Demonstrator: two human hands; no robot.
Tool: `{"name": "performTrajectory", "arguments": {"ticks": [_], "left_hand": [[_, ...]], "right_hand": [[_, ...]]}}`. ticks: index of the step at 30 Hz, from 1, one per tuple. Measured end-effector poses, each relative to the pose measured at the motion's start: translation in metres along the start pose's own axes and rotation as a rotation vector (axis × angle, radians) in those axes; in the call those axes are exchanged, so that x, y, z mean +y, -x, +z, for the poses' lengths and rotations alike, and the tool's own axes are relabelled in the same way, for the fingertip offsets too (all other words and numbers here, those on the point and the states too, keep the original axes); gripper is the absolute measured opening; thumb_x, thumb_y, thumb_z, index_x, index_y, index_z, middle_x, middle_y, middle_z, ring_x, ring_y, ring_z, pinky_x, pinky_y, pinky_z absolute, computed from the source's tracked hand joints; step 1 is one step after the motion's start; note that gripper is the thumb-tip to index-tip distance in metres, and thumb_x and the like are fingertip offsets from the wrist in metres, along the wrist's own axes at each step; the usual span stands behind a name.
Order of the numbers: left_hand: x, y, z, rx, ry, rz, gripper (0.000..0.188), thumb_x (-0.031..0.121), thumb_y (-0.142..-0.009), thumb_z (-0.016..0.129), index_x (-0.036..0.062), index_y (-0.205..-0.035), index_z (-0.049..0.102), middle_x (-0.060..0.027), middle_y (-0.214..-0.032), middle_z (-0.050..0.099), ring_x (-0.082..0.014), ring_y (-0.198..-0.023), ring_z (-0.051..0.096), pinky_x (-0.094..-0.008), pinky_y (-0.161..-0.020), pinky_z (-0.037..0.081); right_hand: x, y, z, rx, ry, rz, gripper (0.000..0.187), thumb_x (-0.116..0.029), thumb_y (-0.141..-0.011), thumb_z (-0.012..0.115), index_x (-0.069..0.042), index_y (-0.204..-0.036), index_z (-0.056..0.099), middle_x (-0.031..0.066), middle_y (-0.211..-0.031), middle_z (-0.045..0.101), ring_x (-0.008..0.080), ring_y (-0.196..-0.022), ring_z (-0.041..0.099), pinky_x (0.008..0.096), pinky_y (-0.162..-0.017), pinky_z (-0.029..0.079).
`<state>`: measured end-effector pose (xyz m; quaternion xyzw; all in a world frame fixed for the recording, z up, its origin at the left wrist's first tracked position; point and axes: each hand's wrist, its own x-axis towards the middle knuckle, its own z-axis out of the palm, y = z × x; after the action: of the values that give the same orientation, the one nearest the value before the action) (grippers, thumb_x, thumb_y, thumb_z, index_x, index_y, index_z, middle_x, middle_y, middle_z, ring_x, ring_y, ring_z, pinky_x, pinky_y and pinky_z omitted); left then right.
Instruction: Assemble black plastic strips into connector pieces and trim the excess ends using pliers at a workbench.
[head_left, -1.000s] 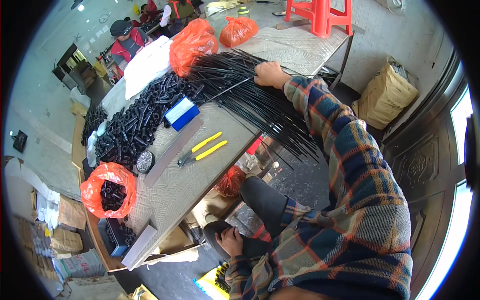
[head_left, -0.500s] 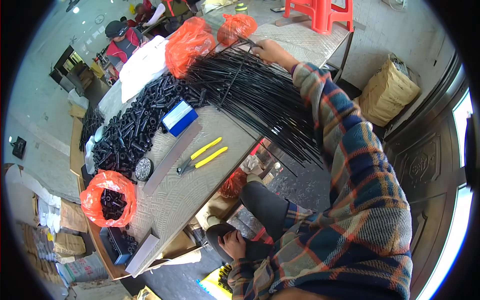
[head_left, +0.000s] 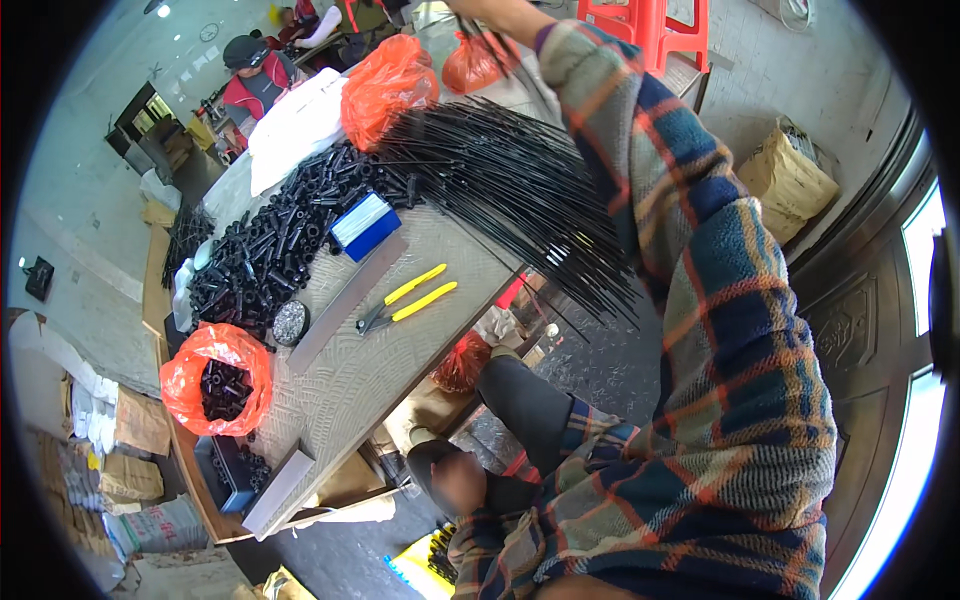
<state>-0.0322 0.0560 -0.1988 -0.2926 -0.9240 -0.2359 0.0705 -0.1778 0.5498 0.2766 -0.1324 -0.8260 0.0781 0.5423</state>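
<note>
right hand [head_left: 478, 12] at frame top, grip unclear, possibly on thin black rods [head_left: 500, 190] | rods fanned over grey table [head_left: 340, 380], mostly unsorted | left hand [head_left: 460, 482] below table, loosely curled, seemingly empty

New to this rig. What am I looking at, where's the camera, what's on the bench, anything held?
There is no machine here, just a person working with bare hands. The single picture comes from a fisheye camera on that person's head looking down, so straight edges bend near the rim.

The plaid right sleeve reaches across the table. The right hand is mostly cut off at the top edge, so its grip is unclear. The left hand sits low by the lap and is blurred.

On the table:
- a fan of thin black rods
- a heap of short black tubes
- yellow-handled pliers
- a blue and white box
- orange bags
</note>
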Motion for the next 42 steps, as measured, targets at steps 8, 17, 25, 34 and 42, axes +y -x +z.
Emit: {"name": "performTrajectory", "arguments": {"ticks": [8, 17, 25, 34, 42], "left_hand": [[-0.014, 0.021, -0.017, 0.083, 0.090, -0.105, 0.017, 0.025, -0.081, 0.055, 0.0111, -0.080, 0.065, -0.0042, -0.083, 0.065, -0.0186, -0.086, 0.058, -0.0478, -0.099, 0.023], [0.130, -0.078, -0.190, 0.033, 0.795, 0.158, 0.023, 0.012, -0.089, 0.054, -0.0038, -0.104, 0.059, -0.0071, -0.084, 0.061, -0.0088, -0.074, 0.057, -0.0244, -0.062, 0.048], [0.174, -0.243, -0.262, 0.069, 1.458, -0.032, 0.035, 0.029, -0.082, 0.063, -0.0028, -0.095, 0.056, -0.0056, -0.085, 0.060, -0.0122, -0.078, 0.058, -0.0248, -0.071, 0.047], [0.157, -0.207, -0.265, -0.207, 1.777, 0.106, 0.042, 0.016, -0.090, 0.048, -0.0078, -0.124, 0.038, -0.0241, -0.123, 0.046, -0.0300, -0.117, 0.046, -0.0376, -0.099, 0.037], [0.144, -0.197, -0.275, -0.215, 1.840, 0.019, 0.038, 0.013, -0.089, 0.051, -0.0095, -0.118, 0.043, -0.0264, -0.118, 0.050, -0.0314, -0.111, 0.050, -0.0388, -0.095, 0.040]], "right_hand": [[-0.092, 0.091, 0.070, 0.322, -0.734, -0.055, 0.023, -0.015, -0.089, 0.046, 0.000, -0.107, 0.044, 0.0211, -0.083, 0.053, 0.0372, -0.075, 0.053, 0.0411, -0.069, 0.043], [-0.136, 0.153, 0.072, -0.254, -0.728, -0.042, 0.017, -0.013, -0.087, 0.049, 0.001, -0.094, 0.043, 0.0267, -0.070, 0.053, 0.0455, -0.073, 0.054, 0.0463, -0.060, 0.041], [-0.182, 0.220, -0.022, -0.452, -0.692, -0.226, 0.021, -0.009, -0.085, 0.051, -0.001, -0.103, 0.043, 0.0149, -0.067, 0.050, 0.0150, -0.051, 0.050, 0.0304, -0.048, 0.041], [-0.212, 0.289, -0.079, -1.012, -1.580, 0.552, 0.026, -0.022, -0.090, 0.051, -0.004, -0.106, 0.042, 0.0048, -0.071, 0.056, 0.0109, -0.051, 0.055, 0.0214, -0.048, 0.044], [-0.203, 0.283, -0.050, -1.021, -1.424, 0.177, 0.019, -0.021, -0.092, 0.048, -0.003, -0.098, 0.050, 0.0035, -0.076, 0.057, 0.0083, -0.063, 0.055, 0.0215, -0.059, 0.046]]}}
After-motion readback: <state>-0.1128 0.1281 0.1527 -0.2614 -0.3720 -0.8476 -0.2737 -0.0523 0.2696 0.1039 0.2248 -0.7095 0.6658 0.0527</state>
